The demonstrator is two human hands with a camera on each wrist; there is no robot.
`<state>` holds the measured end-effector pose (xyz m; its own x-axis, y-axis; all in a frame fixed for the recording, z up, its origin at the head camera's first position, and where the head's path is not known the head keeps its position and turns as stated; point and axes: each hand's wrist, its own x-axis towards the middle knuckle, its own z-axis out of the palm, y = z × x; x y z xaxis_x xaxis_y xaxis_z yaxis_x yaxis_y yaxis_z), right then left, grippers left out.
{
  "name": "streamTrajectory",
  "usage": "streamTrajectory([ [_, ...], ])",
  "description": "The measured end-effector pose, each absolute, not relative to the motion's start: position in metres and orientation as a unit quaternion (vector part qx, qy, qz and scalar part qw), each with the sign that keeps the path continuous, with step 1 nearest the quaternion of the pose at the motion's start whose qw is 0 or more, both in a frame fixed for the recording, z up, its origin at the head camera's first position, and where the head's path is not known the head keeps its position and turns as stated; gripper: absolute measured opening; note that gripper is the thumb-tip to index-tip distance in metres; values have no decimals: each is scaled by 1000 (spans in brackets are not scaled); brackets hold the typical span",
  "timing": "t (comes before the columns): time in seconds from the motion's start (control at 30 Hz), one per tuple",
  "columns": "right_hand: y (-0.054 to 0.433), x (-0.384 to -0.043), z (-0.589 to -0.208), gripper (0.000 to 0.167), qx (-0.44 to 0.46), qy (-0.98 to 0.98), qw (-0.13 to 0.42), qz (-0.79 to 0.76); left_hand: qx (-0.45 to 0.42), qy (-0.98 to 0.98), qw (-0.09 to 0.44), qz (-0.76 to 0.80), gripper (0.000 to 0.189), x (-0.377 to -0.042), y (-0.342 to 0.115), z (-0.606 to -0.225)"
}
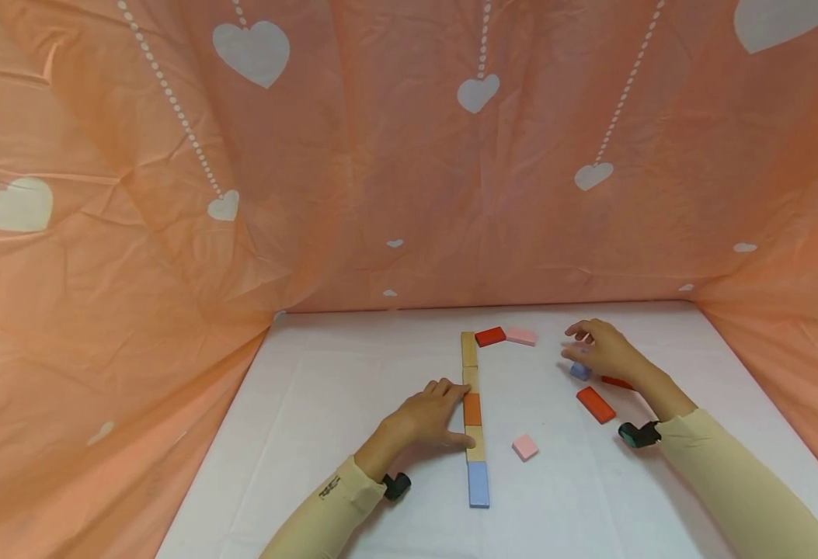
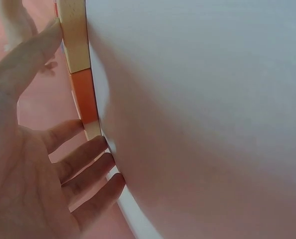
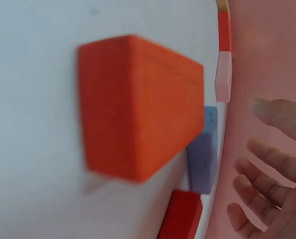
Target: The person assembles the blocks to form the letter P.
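Note:
My left hand (image 1: 428,415) rests beside a straight row of blocks, thumb and fingertips at its left side. The row has plain wooden blocks (image 1: 475,445), an orange block (image 1: 473,409) and, nearest me, a blue block (image 1: 478,485). In the left wrist view the thumb touches a wooden block (image 2: 74,37), with the fingers spread along the side. My right hand (image 1: 606,349) hovers, fingers loosely bent and holding nothing, over another blue block (image 1: 579,371) partly covered by it. In the right wrist view that blue block (image 3: 202,159) stands beyond a red block (image 3: 138,109).
A red block (image 1: 490,336) and a pink block (image 1: 521,336) extend rightward from the row's far end. A small pink block (image 1: 524,447) lies right of the row. Another red block (image 1: 617,383) shows partly beneath the right wrist. An orange curtain (image 1: 395,155) rises behind the white table (image 1: 353,349).

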<state>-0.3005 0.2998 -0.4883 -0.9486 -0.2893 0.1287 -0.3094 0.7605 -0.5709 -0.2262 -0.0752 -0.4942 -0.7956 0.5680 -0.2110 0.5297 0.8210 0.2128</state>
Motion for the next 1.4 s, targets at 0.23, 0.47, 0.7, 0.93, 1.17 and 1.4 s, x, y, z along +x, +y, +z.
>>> streamTrajectory([
  [0.23, 309, -285, -495, 52, 136, -954, 17, 266, 292, 945, 132, 65, 98, -227, -76, -495],
  [0.47, 310, -274, -500, 59, 114, -960, 5, 256, 289, 945, 134, 72, 98, -228, -77, -495],
  [0.7, 310, -273, -502, 66, 112, -964, 0, 242, 291, 945, 132, 71, 98, -228, -77, -498],
  [0.93, 311, -275, -506, 66, 106, -966, -8, 237, 295, 945, 129, 66, 98, -228, -76, -499],
  [1.17, 308, -277, -503, 64, 131, -959, 6, 251, 291, 945, 131, 69, 98, -227, -75, -496],
  [1.4, 301, -284, -504, 64, 146, -945, -14, 292, 292, 945, 130, 70, 98, -226, -75, -496],
])
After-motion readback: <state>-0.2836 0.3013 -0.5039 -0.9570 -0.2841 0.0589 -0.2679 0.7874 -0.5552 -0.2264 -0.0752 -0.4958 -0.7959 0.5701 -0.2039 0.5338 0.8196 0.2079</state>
